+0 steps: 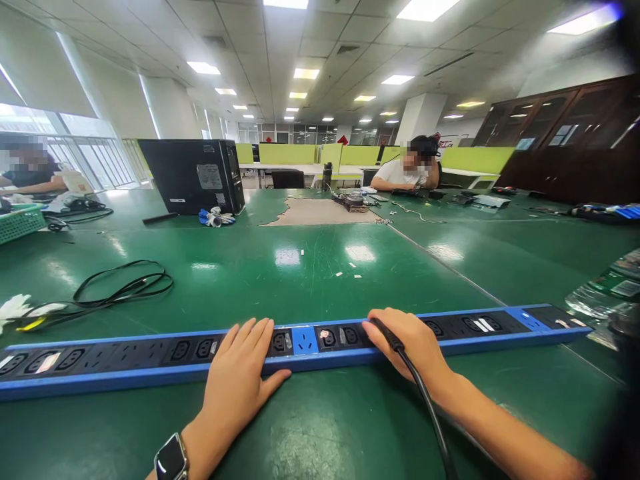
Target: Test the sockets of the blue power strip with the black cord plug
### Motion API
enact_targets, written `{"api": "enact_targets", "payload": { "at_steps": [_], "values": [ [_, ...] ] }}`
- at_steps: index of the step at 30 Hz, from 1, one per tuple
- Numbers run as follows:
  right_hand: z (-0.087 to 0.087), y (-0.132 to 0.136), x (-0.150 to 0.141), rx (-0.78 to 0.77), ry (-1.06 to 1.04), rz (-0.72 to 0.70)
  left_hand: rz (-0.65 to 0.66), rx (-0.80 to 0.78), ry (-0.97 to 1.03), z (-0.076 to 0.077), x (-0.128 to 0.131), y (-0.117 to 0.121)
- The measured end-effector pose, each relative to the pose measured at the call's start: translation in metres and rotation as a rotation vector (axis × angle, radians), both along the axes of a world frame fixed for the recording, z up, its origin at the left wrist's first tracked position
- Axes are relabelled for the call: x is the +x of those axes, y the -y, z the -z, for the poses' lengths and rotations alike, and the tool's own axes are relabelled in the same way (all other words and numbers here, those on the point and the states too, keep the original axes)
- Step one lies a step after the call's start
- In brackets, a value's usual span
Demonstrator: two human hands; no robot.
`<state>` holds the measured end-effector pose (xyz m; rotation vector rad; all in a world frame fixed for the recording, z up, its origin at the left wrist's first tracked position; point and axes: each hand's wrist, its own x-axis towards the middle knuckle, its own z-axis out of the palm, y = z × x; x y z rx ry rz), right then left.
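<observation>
A long blue and black power strip [125, 357] lies across the green table [300, 273] in front of me. My left hand [240, 377] rests flat on top of the strip, fingers stretched out and thumb along its near edge. My right hand [413, 347] is closed on a black plug whose black cable [430, 410] trails back over my wrist. The plug sits at one of the strip's sockets, just right of the blue middle socket [305, 340]. A smartwatch [171, 459] is on my left wrist.
A coiled black cable [125, 287] lies at the left. A black computer case [193, 175] stands at the back. Circuit boards [617, 283] sit at the right edge. A green basket [20, 222] is far left. Two people sit at distant spots of the table.
</observation>
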<state>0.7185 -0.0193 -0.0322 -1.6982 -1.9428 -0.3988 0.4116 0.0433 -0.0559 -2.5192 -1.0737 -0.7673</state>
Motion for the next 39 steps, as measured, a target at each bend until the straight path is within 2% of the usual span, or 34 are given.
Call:
{"api": "enact_targets", "payload": {
  "at_steps": [3, 7, 9, 11, 12, 13, 15, 17, 19, 22, 25, 29, 30, 32, 34, 36, 39],
  "values": [
    [0.005, 0.001, -0.005, 0.007, 0.105, -0.026, 0.002, 0.033, -0.015, 0.001, -0.001, -0.001],
    [0.006, 0.006, -0.002, -0.023, 0.077, 0.006, 0.019, 0.09, -0.015, 0.003, -0.003, -0.003],
    [-0.009, 0.004, 0.009, -0.099, 0.052, -0.046, 0.022, 0.107, -0.02, 0.003, -0.003, -0.003],
    [-0.033, -0.005, 0.02, -0.218, 0.028, -0.154, 0.021, 0.098, -0.03, 0.002, -0.001, -0.002],
    [-0.045, -0.013, 0.022, -0.409, 0.013, -0.292, 0.017, 0.082, -0.035, 0.0, 0.0, -0.001],
    [-0.056, -0.022, 0.021, -0.557, -0.014, -0.329, 0.011, 0.064, -0.038, -0.001, 0.001, 0.0],
    [-0.065, -0.041, 0.008, -0.58, -0.109, -0.077, -0.007, 0.022, -0.04, -0.003, 0.002, 0.001],
    [-0.06, -0.055, -0.013, -0.562, -0.113, 0.014, -0.017, -0.014, -0.039, -0.003, -0.001, 0.002],
    [-0.047, -0.061, -0.032, -0.563, -0.099, 0.059, -0.009, -0.038, -0.039, -0.002, -0.005, 0.003],
    [-0.034, -0.064, -0.046, -0.55, -0.059, 0.119, -0.033, -0.086, -0.057, -0.008, 0.002, 0.004],
    [-0.033, -0.062, -0.041, -0.479, -0.15, 0.14, -0.1, -0.237, -0.099, -0.026, 0.04, 0.004],
    [-0.031, -0.028, -0.011, -0.375, -0.294, 0.06, 0.119, -0.469, -0.206, -0.047, 0.105, 0.002],
    [-0.027, -0.015, -0.003, -0.291, -0.32, -0.032, 0.133, -0.49, -0.21, -0.049, 0.116, 0.001],
    [-0.019, 0.006, 0.01, -0.167, -0.209, -0.168, 0.131, -0.503, -0.218, -0.048, 0.125, 0.0],
    [-0.011, 0.013, 0.014, -0.176, -0.015, -0.185, 0.119, -0.495, -0.226, -0.044, 0.124, 0.0],
    [-0.005, 0.006, 0.01, -0.207, 0.118, -0.147, 0.111, -0.506, -0.23, -0.041, 0.12, 0.0],
    [0.003, -0.012, -0.001, -0.174, 0.086, -0.017, 0.087, -0.521, -0.246, -0.042, 0.118, 0.0]
  ]
}}
